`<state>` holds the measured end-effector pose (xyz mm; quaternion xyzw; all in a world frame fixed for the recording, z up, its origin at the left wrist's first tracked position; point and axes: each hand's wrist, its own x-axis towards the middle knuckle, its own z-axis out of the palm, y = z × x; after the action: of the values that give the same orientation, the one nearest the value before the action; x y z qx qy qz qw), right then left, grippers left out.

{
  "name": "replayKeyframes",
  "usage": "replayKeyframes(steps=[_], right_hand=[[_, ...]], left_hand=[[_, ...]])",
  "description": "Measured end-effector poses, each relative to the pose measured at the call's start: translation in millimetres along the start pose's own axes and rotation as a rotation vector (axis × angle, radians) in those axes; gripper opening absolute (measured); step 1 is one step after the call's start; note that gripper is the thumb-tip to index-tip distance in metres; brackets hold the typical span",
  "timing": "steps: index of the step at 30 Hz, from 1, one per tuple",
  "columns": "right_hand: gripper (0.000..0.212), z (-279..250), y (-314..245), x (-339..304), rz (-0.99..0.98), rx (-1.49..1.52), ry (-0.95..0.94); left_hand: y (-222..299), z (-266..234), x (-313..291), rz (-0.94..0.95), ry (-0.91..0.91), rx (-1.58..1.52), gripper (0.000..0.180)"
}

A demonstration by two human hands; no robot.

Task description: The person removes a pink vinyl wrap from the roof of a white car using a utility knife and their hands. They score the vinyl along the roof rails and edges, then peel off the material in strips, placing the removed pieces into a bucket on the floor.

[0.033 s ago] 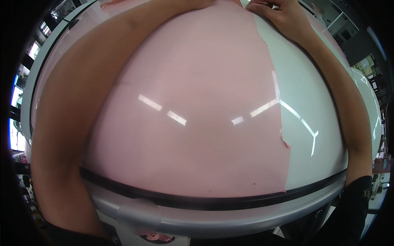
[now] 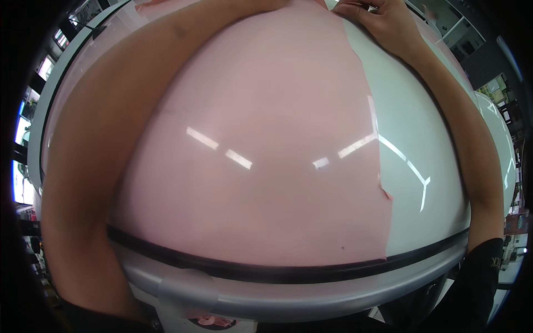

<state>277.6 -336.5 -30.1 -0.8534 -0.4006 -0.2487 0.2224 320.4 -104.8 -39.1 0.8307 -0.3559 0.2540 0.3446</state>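
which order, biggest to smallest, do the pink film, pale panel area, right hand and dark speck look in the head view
1. pink film
2. pale panel area
3. right hand, cut off by the top edge
4. dark speck

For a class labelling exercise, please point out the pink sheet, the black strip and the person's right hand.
Pink sheet (image 2: 266, 105): head view, middle of its broad face.
Black strip (image 2: 288, 276): head view, middle of its length.
Right hand (image 2: 387, 23): head view, near the thumb's base.
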Motion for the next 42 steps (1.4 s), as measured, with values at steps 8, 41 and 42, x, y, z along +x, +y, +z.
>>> replayKeyframes(steps=[8,41,42], right_hand=[[0.009,-2,-36,6,-0.059,0.024,0.149],[0.031,-78,-188,-43,-0.496,0.031,0.069],[0.037,-77,-183,-50,-0.458,0.039,0.063]], left_hand=[[-9,-14,12,0.176,-0.041,0.076,0.017],[154,-115,-131,-0.094,-0.290,-0.308,0.026],[162,-121,-129,-0.104,-0.307,-0.296,0.025]])
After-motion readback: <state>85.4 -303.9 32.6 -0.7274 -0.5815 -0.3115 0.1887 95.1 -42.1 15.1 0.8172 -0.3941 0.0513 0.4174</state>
